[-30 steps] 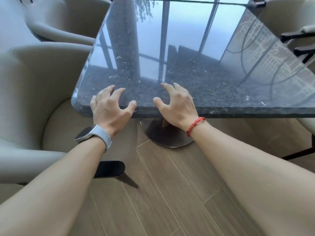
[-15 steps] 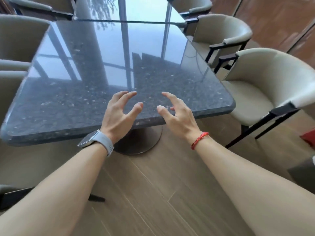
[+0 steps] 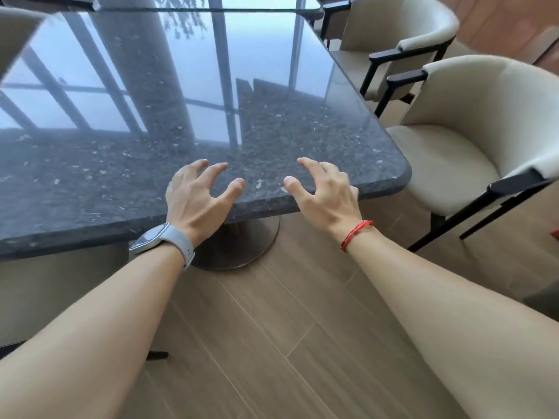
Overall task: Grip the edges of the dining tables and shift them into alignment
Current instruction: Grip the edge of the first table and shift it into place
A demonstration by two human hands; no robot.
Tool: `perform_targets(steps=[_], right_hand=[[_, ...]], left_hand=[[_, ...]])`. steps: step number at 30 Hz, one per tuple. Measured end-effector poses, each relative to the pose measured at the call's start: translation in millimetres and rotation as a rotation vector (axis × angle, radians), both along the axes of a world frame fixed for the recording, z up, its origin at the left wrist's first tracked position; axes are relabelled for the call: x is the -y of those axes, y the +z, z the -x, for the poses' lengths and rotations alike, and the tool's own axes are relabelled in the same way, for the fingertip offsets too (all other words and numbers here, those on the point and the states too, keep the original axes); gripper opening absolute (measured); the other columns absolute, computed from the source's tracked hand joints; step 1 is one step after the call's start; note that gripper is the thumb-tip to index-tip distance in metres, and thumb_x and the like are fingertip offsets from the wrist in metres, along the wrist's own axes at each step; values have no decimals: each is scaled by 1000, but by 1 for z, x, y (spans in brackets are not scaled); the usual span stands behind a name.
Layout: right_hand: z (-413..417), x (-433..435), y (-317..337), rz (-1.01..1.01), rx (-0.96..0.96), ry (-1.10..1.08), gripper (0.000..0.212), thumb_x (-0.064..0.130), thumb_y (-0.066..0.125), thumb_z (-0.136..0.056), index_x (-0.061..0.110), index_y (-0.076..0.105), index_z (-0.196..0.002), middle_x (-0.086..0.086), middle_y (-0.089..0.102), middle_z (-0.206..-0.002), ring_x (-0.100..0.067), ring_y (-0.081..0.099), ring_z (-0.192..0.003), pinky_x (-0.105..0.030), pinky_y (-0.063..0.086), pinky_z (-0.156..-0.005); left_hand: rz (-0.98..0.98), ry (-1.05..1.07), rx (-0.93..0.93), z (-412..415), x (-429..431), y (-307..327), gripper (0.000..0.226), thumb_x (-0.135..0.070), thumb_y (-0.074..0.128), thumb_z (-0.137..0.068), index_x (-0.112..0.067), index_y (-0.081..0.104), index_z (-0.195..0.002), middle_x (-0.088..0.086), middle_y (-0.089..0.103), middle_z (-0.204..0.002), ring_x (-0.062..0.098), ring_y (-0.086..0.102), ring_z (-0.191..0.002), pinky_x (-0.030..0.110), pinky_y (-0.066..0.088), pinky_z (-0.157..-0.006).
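Glossy dark speckled table (image 3: 127, 164) — both hands' fingers (image 3: 216, 172) spread, curled above its edge.

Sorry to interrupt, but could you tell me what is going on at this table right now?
A person stands at the near edge of a dark stone dining table, both arms stretched out. The left hand, with a grey watch on its wrist, and the right hand, with a red bracelet, hover over the edge with fingers curled open, gripping nothing. Cream armchairs stand along the table's right side, and a second table adjoins the far end.
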State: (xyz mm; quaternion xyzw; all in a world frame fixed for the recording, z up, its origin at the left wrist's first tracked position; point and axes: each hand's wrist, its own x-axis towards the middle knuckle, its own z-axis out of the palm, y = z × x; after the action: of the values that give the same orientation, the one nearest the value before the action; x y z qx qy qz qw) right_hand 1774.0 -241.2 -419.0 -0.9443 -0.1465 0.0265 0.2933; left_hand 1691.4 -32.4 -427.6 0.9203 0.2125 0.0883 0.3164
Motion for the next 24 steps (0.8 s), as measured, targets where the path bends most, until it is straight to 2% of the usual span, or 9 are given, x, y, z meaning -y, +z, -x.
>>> perform_targets(steps=[4,6,8,13,19,24], right_hand=[[-22,-12,-27,93,66,-18,60,65,45,-94,42,41,-149,-13,26,-164,-29,18,-151,-55,5,-123],[-30,-26,-37,101,94,-10,60,63,46,-95,41,41,-150,-15,20,-166,-31,14,-153,-53,3,-124],[-39,-40,-49,145,160,-4,61,65,44,-94,42,40,-150,-15,17,-167,-34,13,-153,-52,3,-124],[-40,-55,-58,277,211,-61,68,74,35,-91,45,35,-152,-16,17,-168,-37,12,-154,-53,5,-124],[-38,-56,-59,311,238,-90,64,71,36,-90,45,45,-148,-14,29,-164,-36,19,-152,-51,9,-123],[-37,-56,-62,308,268,-103,63,67,35,-87,45,49,-145,-14,35,-162,-36,24,-150,-53,14,-122]], left_hand=[[-224,46,-99,-26,-9,-29,83,-81,27,-82,-38,47,-150,6,24,-169,34,10,-157,59,2,-125],[-390,74,-160,-31,-6,-41,81,-82,26,-86,-39,40,-153,7,21,-170,38,10,-157,62,5,-124],[-474,75,-188,-37,-2,-45,79,-82,28,-89,-39,36,-155,6,24,-170,38,14,-156,64,8,-122],[-489,66,-203,-37,-6,-47,79,-81,26,-90,-39,33,-157,5,22,-170,37,12,-156,64,7,-122],[-508,-14,-245,-34,-11,-46,80,-79,21,-92,-39,19,-162,8,11,-173,39,4,-158,64,4,-123],[-535,-14,-254,-32,-10,-47,82,-80,20,-92,-39,17,-163,7,11,-173,40,5,-158,63,5,-123]])
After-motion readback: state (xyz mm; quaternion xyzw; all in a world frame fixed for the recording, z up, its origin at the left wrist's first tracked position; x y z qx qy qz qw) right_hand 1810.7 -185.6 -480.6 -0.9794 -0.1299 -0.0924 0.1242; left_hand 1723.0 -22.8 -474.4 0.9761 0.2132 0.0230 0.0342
